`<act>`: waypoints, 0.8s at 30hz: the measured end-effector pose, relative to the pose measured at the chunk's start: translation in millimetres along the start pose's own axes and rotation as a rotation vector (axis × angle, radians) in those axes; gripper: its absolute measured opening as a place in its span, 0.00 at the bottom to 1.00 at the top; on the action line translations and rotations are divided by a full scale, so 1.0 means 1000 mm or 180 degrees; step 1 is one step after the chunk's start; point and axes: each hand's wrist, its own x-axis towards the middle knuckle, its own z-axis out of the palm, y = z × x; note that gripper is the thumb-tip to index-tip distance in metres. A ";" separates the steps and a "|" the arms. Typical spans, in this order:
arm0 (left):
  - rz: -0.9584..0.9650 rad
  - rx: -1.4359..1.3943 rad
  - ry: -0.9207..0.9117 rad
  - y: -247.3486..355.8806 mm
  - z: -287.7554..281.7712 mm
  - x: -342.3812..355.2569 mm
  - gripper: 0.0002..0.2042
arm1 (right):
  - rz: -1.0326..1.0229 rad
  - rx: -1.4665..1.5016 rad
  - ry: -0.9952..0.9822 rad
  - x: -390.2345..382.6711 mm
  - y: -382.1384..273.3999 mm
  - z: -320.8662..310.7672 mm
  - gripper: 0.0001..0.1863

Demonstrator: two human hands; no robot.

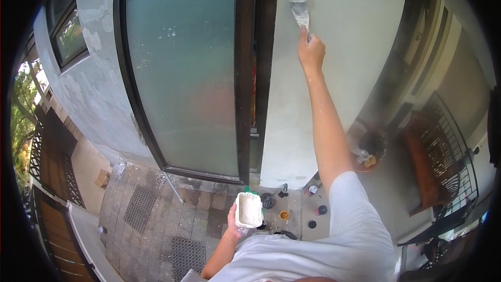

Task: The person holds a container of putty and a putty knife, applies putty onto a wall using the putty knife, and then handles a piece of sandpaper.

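My right hand (pixel 312 52) is raised high with its fingers wrapped round the handle of a putty knife (pixel 300 12). White filler smears the wide blade, which lies against or very close to the pale wall (pixel 344 26); I cannot tell whether it touches. Low in front of my body, my left hand (pixel 234 220) grips a white rectangular tub (pixel 248 210) by its side. Whitish paste coats the inside of the tub. The fingers under the tub are partly hidden.
Left of the wall stands a frosted glass door (pixel 182 73) in a dark frame. Pots and an orange-yellow container (pixel 284 214) sit on the floor below. Two grey mats (pixel 140 209) lie on the paving. A wooden bench (pixel 425 162) is at the right.
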 end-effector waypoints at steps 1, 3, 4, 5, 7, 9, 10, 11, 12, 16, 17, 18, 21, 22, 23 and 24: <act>-0.0022 -0.0001 -0.0023 -0.001 0.004 0.002 0.35 | 0.0029 -0.0299 0.0080 0.005 0.012 0.005 0.32; -0.0204 0.0033 0.0029 -0.002 0.010 0.001 0.34 | 0.0079 -0.0617 0.0162 0.003 0.039 0.012 0.32; -0.0208 -0.0068 -0.0019 -0.002 0.012 -0.001 0.34 | 0.0305 -0.0578 0.0066 -0.009 0.051 0.020 0.32; -0.0224 -0.0067 0.0013 -0.002 0.012 -0.002 0.34 | 0.0540 -0.0557 -0.0019 -0.023 0.062 0.024 0.32; -0.0156 0.0004 -0.0098 -0.003 0.013 -0.002 0.36 | 0.0617 -0.0593 -0.0057 -0.052 0.079 0.024 0.32; -0.0153 -0.0049 -0.0020 -0.002 0.010 -0.005 0.36 | 0.0681 -0.0620 -0.0101 -0.073 0.086 0.022 0.32; -0.0134 -0.0100 -0.0053 -0.001 0.005 -0.007 0.35 | 0.0714 -0.0515 -0.0187 -0.077 0.078 0.016 0.31; -0.0120 -0.0145 -0.0099 -0.001 0.004 -0.006 0.35 | 0.0741 -0.0411 -0.0257 -0.076 0.070 0.010 0.31; -0.0108 -0.0151 -0.0097 -0.001 0.001 -0.009 0.35 | 0.0735 -0.0404 -0.0267 -0.072 0.060 0.007 0.31; -0.0137 -0.0079 -0.0093 -0.006 0.007 -0.009 0.33 | 0.0076 -0.0345 -0.0025 -0.022 0.016 0.002 0.31; -0.0163 -0.0043 -0.0032 -0.008 0.009 -0.007 0.33 | -0.0032 -0.0486 0.0022 -0.009 0.009 0.004 0.31; -0.0167 -0.0061 -0.0024 -0.009 0.009 -0.008 0.33 | -0.0031 -0.0495 0.0005 -0.003 0.012 0.008 0.31; -0.0240 -0.0040 0.0034 -0.008 0.009 -0.003 0.33 | 0.0007 -0.0769 -0.0228 -0.004 0.029 0.016 0.31; -0.0294 -0.0154 -0.0007 -0.006 0.008 -0.005 0.33 | 0.0223 -0.0761 -0.0292 -0.019 0.037 0.019 0.31; -0.0357 -0.0260 -0.0058 -0.005 0.008 -0.007 0.33 | 0.0439 -0.0762 -0.0343 -0.033 0.043 0.018 0.31; -0.0340 -0.0225 0.0004 -0.005 0.008 -0.008 0.33 | 0.0441 -0.0773 -0.0373 -0.047 0.050 0.015 0.31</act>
